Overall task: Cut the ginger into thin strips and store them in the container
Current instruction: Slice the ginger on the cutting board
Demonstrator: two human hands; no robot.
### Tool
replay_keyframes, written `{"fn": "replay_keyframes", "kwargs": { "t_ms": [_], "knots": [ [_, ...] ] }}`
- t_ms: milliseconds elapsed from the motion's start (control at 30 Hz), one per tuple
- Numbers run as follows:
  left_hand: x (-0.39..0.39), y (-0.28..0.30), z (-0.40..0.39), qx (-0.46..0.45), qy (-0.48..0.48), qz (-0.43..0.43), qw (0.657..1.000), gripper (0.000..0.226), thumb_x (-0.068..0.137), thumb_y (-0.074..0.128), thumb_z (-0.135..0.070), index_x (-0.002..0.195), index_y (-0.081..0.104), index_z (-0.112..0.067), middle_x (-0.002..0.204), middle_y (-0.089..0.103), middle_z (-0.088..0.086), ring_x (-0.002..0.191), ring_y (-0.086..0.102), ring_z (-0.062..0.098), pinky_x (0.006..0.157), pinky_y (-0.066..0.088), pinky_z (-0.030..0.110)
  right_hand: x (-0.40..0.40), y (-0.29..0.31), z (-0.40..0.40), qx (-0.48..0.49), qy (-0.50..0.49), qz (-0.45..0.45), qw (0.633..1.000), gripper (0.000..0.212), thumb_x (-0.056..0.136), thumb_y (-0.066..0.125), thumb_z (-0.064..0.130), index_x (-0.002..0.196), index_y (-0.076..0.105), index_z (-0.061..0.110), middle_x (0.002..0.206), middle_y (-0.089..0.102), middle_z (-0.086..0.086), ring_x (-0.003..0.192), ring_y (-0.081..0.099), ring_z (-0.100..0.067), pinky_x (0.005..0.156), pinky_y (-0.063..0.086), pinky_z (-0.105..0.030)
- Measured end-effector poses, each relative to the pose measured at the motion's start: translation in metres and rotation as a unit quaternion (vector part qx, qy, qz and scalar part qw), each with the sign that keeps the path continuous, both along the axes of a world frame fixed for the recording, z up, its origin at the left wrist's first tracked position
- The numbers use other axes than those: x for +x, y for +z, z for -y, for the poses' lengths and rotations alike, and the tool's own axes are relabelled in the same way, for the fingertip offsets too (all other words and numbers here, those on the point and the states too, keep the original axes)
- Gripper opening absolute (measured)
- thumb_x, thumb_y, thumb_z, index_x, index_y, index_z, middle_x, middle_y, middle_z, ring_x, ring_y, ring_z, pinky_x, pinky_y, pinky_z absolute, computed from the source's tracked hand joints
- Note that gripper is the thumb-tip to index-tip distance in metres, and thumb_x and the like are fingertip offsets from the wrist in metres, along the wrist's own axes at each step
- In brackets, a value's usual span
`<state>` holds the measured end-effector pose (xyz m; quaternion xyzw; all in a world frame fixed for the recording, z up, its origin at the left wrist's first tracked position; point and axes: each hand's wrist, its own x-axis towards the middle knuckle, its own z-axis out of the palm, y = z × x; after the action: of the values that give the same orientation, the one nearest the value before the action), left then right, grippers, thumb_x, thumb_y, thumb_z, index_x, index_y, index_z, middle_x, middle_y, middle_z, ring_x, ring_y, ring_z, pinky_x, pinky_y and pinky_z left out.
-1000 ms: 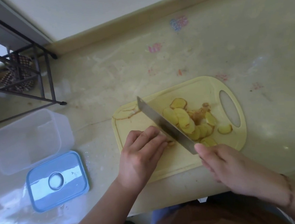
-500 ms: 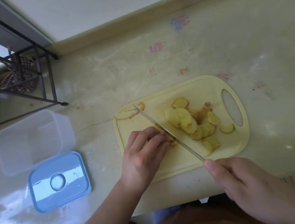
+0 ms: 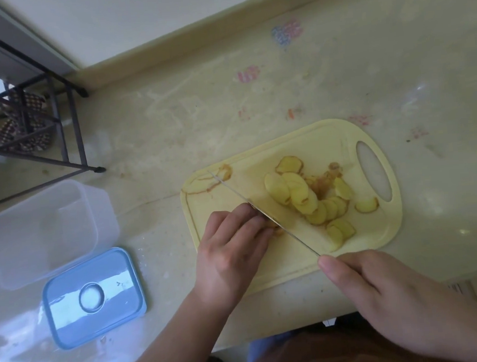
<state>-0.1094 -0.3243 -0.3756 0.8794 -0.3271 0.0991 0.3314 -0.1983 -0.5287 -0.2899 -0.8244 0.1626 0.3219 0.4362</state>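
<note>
I'm looking straight down at the pale surface [image 3: 253,98] and the yellow cutting board [image 3: 329,141] lying on it, handle hole to the right. My left hand [image 3: 232,250] sits on the board's near-left part, fingers curled down over a small piece of ginger [image 3: 276,229] and pinning it against the board; only a sliver of that piece shows past the fingertips. My right hand [image 3: 391,291] is at the board's near edge, wrapped round the handle of the knife [image 3: 266,211], index finger stretched along the top toward the blade. The handle itself is hidden under the hand. The blade runs edge-down, diagonally from the right hand up to the board's far-left corner, pressed right against the left fingertips.

To the right of the blade lies the heap of ginger slices [image 3: 308,200], overlapping one another in the middle of the board, with one loose slice [image 3: 367,205] just beside the handle hole. A thin scrap of peel [image 3: 203,184] sits in the far-left corner, by the knife tip.

Off to the left, well apart from the board, the clear container [image 3: 48,226] stands open on the surface. Its blue lid [image 3: 93,297] lies flat just in front of it. A black wire rack [image 3: 39,126] stands at the far left.
</note>
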Motion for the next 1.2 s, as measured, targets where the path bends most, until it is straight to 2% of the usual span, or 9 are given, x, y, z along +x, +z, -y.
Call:
{"fn": "replay_keyframes", "kwargs": {
  "t_ms": [100,233,400,567,633,733,900,1033,1200],
  "knots": [
    [0.001,0.001,0.0,0.002,-0.005,0.001,1.0,0.01,0.083,0.083,-0.006,0.092,0.077,-0.006,0.107,0.072,0.001,0.092,0.051,0.01,0.074,0.049,0.032,0.0,0.0,-0.001,0.0,-0.009,-0.003,1.0,0.07,0.079,0.014,0.087,0.065,0.04,0.024,0.055,0.037,0.001,0.051,0.039,-0.008,0.056,0.034,-0.026],
    [0.0,0.0,0.0,-0.002,-0.002,-0.001,1.0,0.008,0.083,0.083,-0.005,0.09,0.078,-0.007,0.106,0.073,0.001,0.1,0.047,0.004,0.074,0.048,0.03,-0.004,0.002,0.002,-0.01,-0.003,-0.027,1.0,0.085,0.073,0.013,0.09,0.068,0.047,0.012,0.057,0.047,0.0,0.054,0.048,-0.009,0.062,0.041,-0.026],
    [0.001,0.0,0.001,-0.012,0.002,-0.003,1.0,0.013,0.08,0.086,-0.005,0.091,0.079,-0.007,0.108,0.074,0.001,0.102,0.048,0.002,0.073,0.05,0.032,0.012,-0.002,-0.006,0.014,-0.006,-0.014,1.0,0.065,0.082,0.022,0.077,0.063,0.033,0.015,0.052,0.034,0.004,0.05,0.035,-0.01,0.057,0.035,-0.026],
    [0.001,-0.001,-0.001,-0.007,0.0,-0.019,1.0,0.008,0.084,0.083,-0.009,0.09,0.078,-0.009,0.107,0.074,0.0,0.095,0.05,0.004,0.075,0.049,0.03,0.002,0.003,0.001,-0.001,-0.026,-0.054,0.998,0.09,0.064,0.011,0.098,0.077,0.047,0.017,0.065,0.053,-0.004,0.058,0.052,-0.01,0.073,0.042,-0.026],
    [0.001,-0.001,0.0,-0.01,0.001,-0.017,1.0,0.009,0.083,0.084,-0.009,0.09,0.078,-0.008,0.107,0.074,0.001,0.1,0.048,0.002,0.075,0.048,0.03,0.013,-0.003,-0.004,0.013,-0.008,-0.042,0.999,0.078,0.075,0.016,0.086,0.065,0.039,0.012,0.054,0.042,-0.002,0.051,0.041,-0.009,0.065,0.04,-0.028],
    [0.002,-0.001,0.0,-0.011,0.001,-0.015,1.0,0.008,0.083,0.084,-0.009,0.088,0.078,-0.009,0.107,0.074,0.0,0.103,0.046,0.0,0.073,0.049,0.031,0.026,-0.007,-0.011,0.031,0.0,-0.007,1.0,0.063,0.077,0.022,0.076,0.061,0.033,0.016,0.05,0.034,0.002,0.05,0.033,-0.009,0.058,0.035,-0.027],
    [0.001,-0.001,-0.001,-0.005,-0.004,-0.023,1.0,0.008,0.084,0.084,-0.011,0.09,0.078,-0.009,0.108,0.074,0.0,0.104,0.045,-0.001,0.078,0.047,0.026,0.001,0.001,-0.002,-0.02,-0.034,-0.061,0.997,0.079,0.078,0.015,0.082,0.071,0.047,0.01,0.063,0.051,-0.008,0.063,0.054,-0.013,0.075,0.042,-0.026],
    [0.0,-0.003,0.0,-0.008,0.001,-0.016,1.0,0.008,0.085,0.083,-0.012,0.09,0.078,-0.009,0.11,0.074,0.0,0.103,0.046,0.0,0.077,0.048,0.028,0.016,-0.015,-0.011,0.001,0.006,-0.016,1.0,0.069,0.079,0.018,0.079,0.061,0.035,0.014,0.05,0.041,0.004,0.05,0.039,-0.009,0.059,0.036,-0.03],
    [0.004,-0.004,-0.002,-0.006,-0.008,-0.009,1.0,0.007,0.086,0.083,-0.013,0.09,0.079,-0.009,0.111,0.073,0.0,0.103,0.047,0.001,0.074,0.049,0.031,0.028,-0.024,-0.016,0.018,0.004,0.005,1.0,0.062,0.08,0.022,0.075,0.06,0.031,0.018,0.047,0.031,0.007,0.048,0.031,-0.007,0.054,0.03,-0.028]
  ]
}}
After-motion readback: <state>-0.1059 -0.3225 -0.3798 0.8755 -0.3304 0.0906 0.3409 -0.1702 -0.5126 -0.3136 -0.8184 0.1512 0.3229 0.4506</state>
